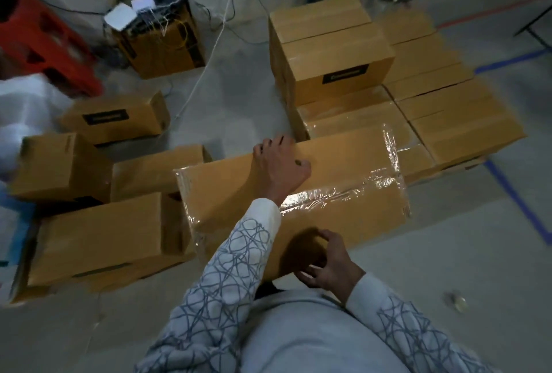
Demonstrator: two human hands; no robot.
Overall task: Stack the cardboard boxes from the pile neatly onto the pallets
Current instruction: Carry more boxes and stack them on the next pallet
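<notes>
You have the box (328, 160) in both hands, dead centre in front of you, tipped with its long side running from 8 to 2 o'clock and its far end just beside the stack (463, 121) at 1 o'clock. Your left hand (282, 163) reaches across the top and hooks its fingers over the far edge; your right hand (328, 262) pinches the near bottom edge at 5 o'clock, thumb on the face and fingers curled under. The pile (95, 235) you are drawing from lies on the floor (239, 97) from 8 to 10 o'clock. The box looks stiff and square, with no sag in its panels. It is probably not very heavy, since you carry it on two edge grips, but its length will make it swing. The glossy tape (337, 193) along the seam and round the ends is likely slick, so keep your fingers on bare cardboard. Hold it by opposite edges or under the bottom corners, not by the taped flaps. The stack already has one tall box (334, 53) at 12 to 1 o'clock on a flat lower layer. The open spot in front of that box looks like the place, so square the long edge to its neighbours before you let go. The pallets are mostly hidden under the boxes.
</notes>
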